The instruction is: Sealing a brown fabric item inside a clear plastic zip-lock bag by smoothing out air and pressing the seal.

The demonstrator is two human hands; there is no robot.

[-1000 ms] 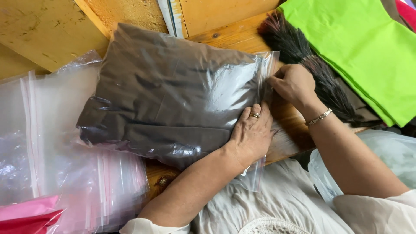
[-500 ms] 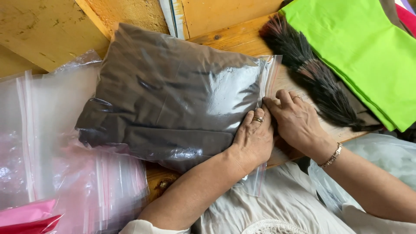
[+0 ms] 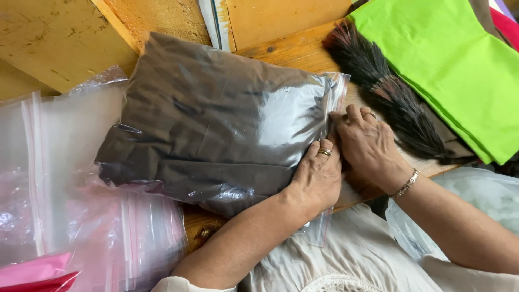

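A wooden surface (image 3: pixel 281 46) carries a dark brush (image 3: pixel 397 100), which lies against folded green cloth (image 3: pixel 454 65). Empty clear bags (image 3: pixel 59 178) are stacked at the left, with pink cloth (image 3: pixel 32 270) at the corner.

Close head view, straight down

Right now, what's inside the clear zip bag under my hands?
The clear zip bag holds folded dark brown cloth that fills it. Both the left hand and right hand press its zip edge. Anything wrapped in the folds is hidden.
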